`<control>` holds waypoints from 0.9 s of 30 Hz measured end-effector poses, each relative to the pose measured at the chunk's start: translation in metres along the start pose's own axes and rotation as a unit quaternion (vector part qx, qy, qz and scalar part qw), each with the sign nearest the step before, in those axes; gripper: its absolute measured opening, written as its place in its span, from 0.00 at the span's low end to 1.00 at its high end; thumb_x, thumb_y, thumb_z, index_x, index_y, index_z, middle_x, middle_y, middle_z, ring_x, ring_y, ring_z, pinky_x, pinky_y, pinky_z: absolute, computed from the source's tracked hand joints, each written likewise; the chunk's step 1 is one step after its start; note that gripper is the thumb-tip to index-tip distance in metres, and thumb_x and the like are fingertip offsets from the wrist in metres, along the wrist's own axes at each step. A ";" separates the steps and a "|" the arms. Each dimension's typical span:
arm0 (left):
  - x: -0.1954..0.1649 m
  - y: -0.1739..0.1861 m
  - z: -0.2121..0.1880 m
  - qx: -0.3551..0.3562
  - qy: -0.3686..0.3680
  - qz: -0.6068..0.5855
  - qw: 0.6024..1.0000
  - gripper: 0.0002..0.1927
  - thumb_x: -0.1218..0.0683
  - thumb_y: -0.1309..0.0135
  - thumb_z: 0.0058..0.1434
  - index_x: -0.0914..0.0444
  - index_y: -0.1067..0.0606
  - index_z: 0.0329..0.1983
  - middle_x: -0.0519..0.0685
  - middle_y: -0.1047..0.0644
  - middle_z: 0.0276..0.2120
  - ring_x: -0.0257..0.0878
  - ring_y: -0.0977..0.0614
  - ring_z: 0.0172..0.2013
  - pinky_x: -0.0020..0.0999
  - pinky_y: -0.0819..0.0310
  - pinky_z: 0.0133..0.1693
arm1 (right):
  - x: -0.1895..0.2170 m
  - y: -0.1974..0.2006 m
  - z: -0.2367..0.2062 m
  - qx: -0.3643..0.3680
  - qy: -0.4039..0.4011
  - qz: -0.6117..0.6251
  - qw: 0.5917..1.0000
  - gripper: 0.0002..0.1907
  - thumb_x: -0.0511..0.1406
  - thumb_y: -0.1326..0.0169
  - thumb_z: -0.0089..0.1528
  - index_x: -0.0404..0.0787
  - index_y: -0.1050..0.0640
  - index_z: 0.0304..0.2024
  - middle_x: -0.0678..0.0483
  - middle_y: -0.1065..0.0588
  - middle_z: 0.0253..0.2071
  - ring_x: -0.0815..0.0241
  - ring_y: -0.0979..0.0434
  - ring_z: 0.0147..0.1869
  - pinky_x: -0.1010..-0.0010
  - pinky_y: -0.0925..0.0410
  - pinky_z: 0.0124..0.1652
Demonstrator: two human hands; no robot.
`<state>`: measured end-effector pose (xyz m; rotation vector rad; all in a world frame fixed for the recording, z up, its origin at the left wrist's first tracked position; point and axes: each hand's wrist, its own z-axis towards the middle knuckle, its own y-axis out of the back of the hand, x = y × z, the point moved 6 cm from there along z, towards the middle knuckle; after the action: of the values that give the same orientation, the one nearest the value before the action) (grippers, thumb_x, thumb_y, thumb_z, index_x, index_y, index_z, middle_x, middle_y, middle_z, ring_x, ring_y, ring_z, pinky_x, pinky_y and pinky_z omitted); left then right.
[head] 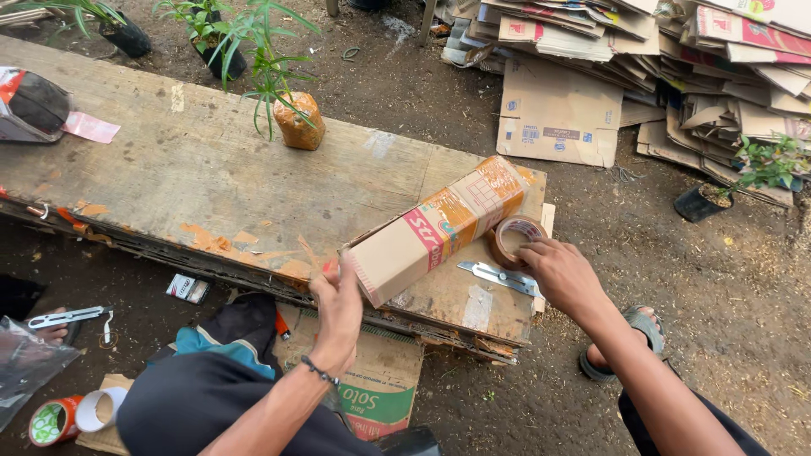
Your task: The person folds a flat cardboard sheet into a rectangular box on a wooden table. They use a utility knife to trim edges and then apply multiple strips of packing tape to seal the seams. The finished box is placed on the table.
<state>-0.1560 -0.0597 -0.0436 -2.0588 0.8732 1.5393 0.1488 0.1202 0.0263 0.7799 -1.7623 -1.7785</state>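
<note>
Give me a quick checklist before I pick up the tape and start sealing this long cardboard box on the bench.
1. Box steadied: ok. The left hand presses the near end of the cardboard box, which lies on the wooden bench.
2. Tape within reach: ok. The right hand has fingers on the tape roll beside the box.
3. Cutter at hand: ok. The utility knife lies on the bench next to the right hand.
4. Blade retracted: cannot tell.
5. Near flap closed: cannot tell; the left hand covers it.
6. Potted seedling clear of the box: ok, it stands apart.
</note>
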 end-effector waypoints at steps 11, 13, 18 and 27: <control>0.041 0.004 0.001 0.038 0.122 -0.148 0.981 0.40 0.32 0.74 0.67 0.54 0.46 0.78 0.47 0.37 0.70 0.40 0.36 0.66 0.37 0.50 0.66 | 0.156 0.073 0.096 -0.107 0.224 -0.163 0.955 0.75 0.59 0.29 0.24 0.56 0.42 0.73 0.52 0.34 0.66 0.46 0.35 0.71 0.42 0.49 0.65; 0.029 0.003 0.002 0.035 0.079 -0.168 0.982 0.41 0.32 0.73 0.68 0.59 0.46 0.77 0.46 0.40 0.73 0.39 0.41 0.71 0.36 0.55 0.68 | 0.158 0.057 0.123 0.042 0.191 -0.156 0.968 0.58 0.48 0.30 0.44 0.51 0.42 0.73 0.54 0.31 0.63 0.52 0.32 0.69 0.37 0.50 0.69; 0.004 0.004 0.003 0.058 0.102 -0.148 0.982 0.39 0.34 0.70 0.70 0.63 0.47 0.76 0.50 0.44 0.74 0.42 0.45 0.73 0.38 0.55 0.69 | 0.136 0.060 0.145 0.169 0.174 -0.050 0.969 0.56 0.42 0.22 0.39 0.46 0.37 0.67 0.53 0.31 0.63 0.51 0.31 0.67 0.50 0.39 0.67; -0.095 -0.018 -0.018 0.233 -0.135 -0.042 0.962 0.46 0.48 0.40 0.59 0.67 0.47 0.75 0.56 0.34 0.70 0.47 0.24 0.62 0.42 0.28 0.59 | 0.065 0.120 0.099 0.035 0.125 0.124 0.984 0.44 0.38 0.29 0.42 0.47 0.32 0.60 0.47 0.27 0.60 0.46 0.28 0.65 0.58 0.34 0.61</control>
<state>-0.1491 -0.0372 0.0517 -1.4936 0.9218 1.3680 0.0282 0.1410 0.1427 0.7391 -1.6790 -1.3990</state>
